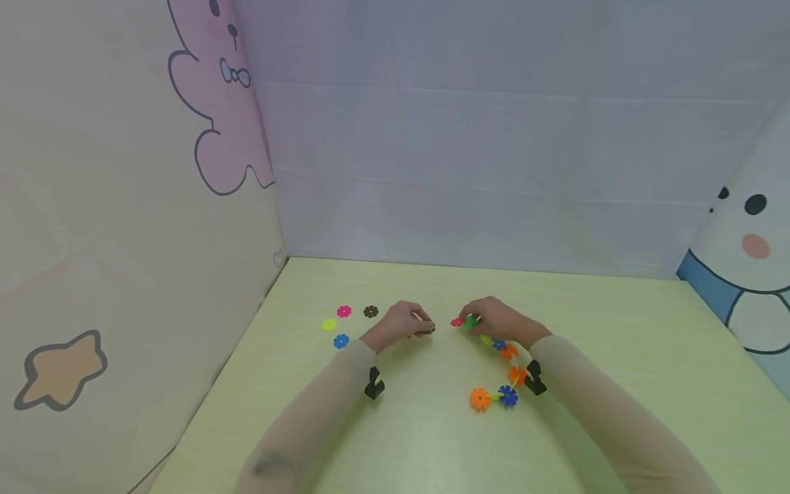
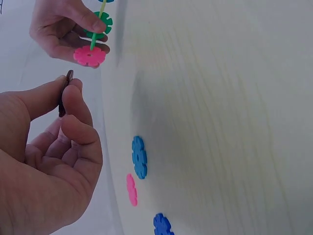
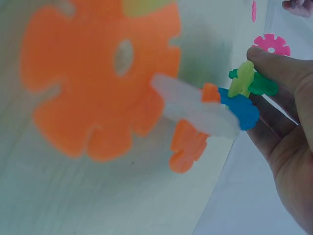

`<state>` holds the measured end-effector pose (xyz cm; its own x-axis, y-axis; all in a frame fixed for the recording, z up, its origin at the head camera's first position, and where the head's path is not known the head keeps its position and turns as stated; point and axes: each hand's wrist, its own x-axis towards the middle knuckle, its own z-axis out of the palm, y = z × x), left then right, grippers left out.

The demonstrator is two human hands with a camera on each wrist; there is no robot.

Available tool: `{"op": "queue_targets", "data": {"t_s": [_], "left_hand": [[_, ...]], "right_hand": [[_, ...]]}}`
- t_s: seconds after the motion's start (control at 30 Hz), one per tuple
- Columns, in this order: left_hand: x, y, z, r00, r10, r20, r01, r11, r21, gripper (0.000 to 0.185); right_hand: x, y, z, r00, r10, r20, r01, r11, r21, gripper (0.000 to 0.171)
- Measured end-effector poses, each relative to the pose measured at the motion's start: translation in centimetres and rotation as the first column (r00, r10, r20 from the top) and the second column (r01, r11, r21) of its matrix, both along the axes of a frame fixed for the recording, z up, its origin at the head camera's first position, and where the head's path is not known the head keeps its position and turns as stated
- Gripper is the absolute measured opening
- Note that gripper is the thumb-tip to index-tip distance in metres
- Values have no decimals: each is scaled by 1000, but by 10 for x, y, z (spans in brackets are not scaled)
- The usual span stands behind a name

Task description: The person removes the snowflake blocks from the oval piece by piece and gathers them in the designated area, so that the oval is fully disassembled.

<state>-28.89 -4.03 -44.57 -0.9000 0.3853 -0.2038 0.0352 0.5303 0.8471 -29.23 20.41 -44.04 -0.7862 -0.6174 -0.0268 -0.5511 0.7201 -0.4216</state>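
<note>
My left hand (image 1: 418, 324) pinches a dark brown snowflake disc (image 2: 64, 94) between thumb and forefinger, held edge-up just above the table. A short gap to its right, my right hand (image 1: 474, 318) grips the top of a chain of joined discs (image 1: 509, 363). At that end a pink disc (image 2: 89, 55) sticks out toward the left hand, with a green disc (image 2: 101, 23) behind it. From there the chain curves toward me through yellow-green, blue and orange discs to an orange disc (image 1: 479, 398) lying on the table. In the right wrist view, a big orange disc (image 3: 98, 73) fills the foreground.
Loose discs lie left of my left hand: pink (image 1: 343, 311), brown (image 1: 370, 311), yellow (image 1: 329, 324) and blue (image 1: 341, 340). The pale green table (image 1: 407, 439) is closed in by a cartoon-printed wall (image 1: 123, 240) on the left and a plain sheet (image 1: 494, 171) behind.
</note>
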Motion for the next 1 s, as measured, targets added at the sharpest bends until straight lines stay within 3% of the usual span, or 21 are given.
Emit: {"op": "queue_targets", "data": {"t_s": [0.43,0.77,1.0], "left_hand": [[11,-42,-5,995,-101,6,101,995,11,15],[20,-64,-7,995,-96,-30,93,992,-82,13],[22,-71,-7,990,-121,-69,108,978,-179,15]], "right_hand": [[5,0,1,1000,0,5,0,1000,-9,26],[6,-1,1,1000,-5,11,5,1000,-22,26],[4,-1,-2,1000,-17,15,17,1000,-6,25]]}}
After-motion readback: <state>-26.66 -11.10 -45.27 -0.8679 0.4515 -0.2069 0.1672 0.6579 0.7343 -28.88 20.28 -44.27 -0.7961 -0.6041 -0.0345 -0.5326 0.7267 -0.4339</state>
